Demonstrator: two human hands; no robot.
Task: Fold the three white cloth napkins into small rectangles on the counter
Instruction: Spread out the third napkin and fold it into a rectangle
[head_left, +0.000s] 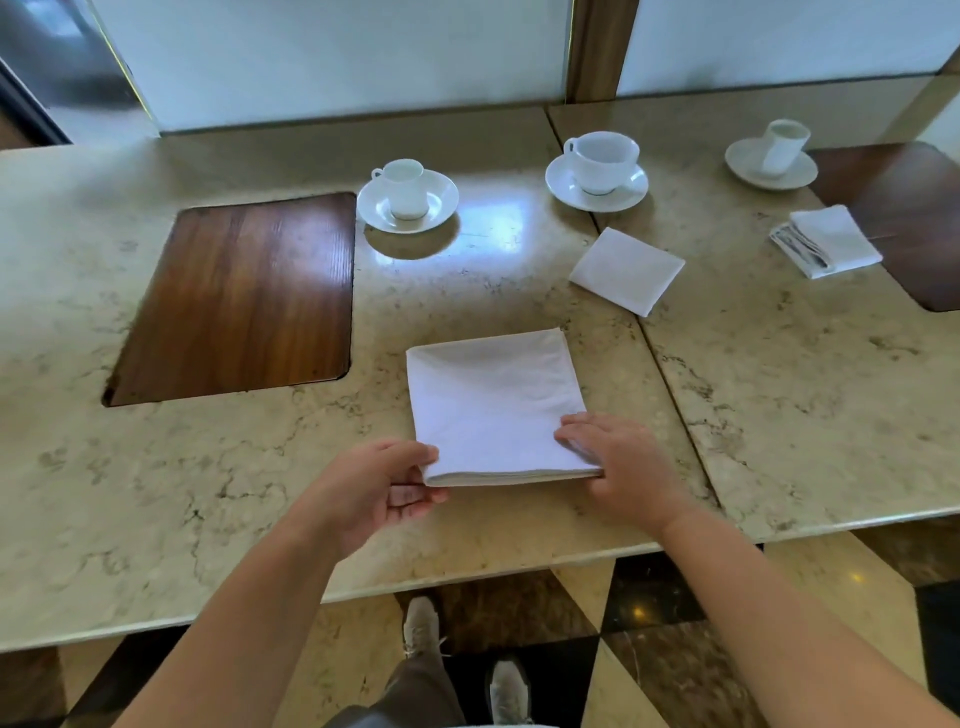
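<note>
pinching near corners of napkin: left hand, right hand.

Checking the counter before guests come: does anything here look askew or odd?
Mostly tidy. The two finished napkins, one in the middle and one at the far right, lie turned at angles to the counter edge. The napkin in the hands is larger, not yet fully folded. Nothing spilled or damaged.
</note>
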